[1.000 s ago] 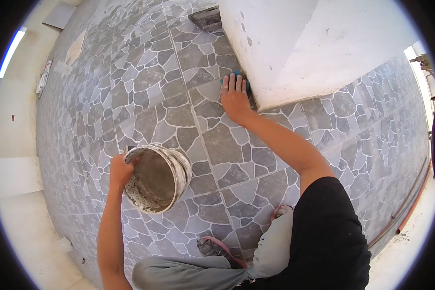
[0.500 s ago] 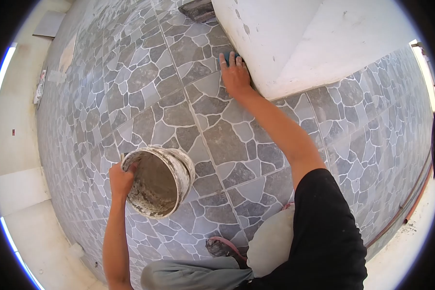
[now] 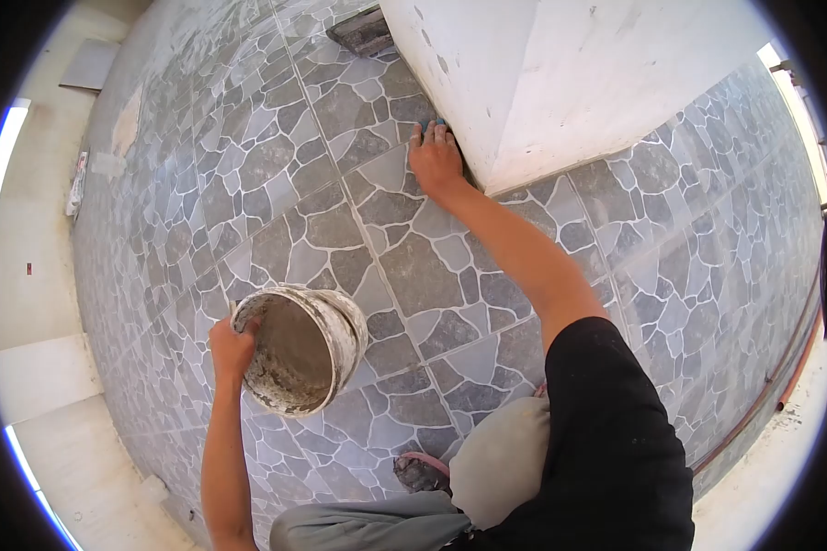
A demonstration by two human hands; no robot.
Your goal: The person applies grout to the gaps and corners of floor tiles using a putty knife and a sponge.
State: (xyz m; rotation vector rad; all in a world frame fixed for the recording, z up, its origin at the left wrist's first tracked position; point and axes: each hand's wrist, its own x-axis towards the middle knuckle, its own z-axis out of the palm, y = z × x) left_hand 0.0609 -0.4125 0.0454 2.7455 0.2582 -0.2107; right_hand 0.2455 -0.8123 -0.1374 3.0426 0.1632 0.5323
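My left hand (image 3: pixel 232 346) is closed over the near-left rim of a mortar-crusted bucket (image 3: pixel 347 335). The bucket is tipped so its mouth faces me, and grey mortar (image 3: pixel 296 354) coats the inside. My right hand (image 3: pixel 436 158) is down at the foot of a white pillar (image 3: pixel 560 83), its fingers bent over a small teal piece (image 3: pixel 441 122). Only an edge of that piece shows beyond the fingertips; I cannot tell what kind of thing it is. Under both hands runs a grey stone-pattern tile floor (image 3: pixel 420 275) with pale joints.
A dark, dirty block-like piece (image 3: pixel 362 33) lies against the pillar's base farther off. My sandalled foot (image 3: pixel 422 472) is on the tiles below the bucket. Reddish pipes (image 3: pixel 781 395) run along the right side, and a pale wall (image 3: pixel 28 303) stands at the left.
My right hand has slid slightly back toward me along the pillar's base, with the teal piece under its fingers. My left hand still holds the bucket, and the view has shifted a little.
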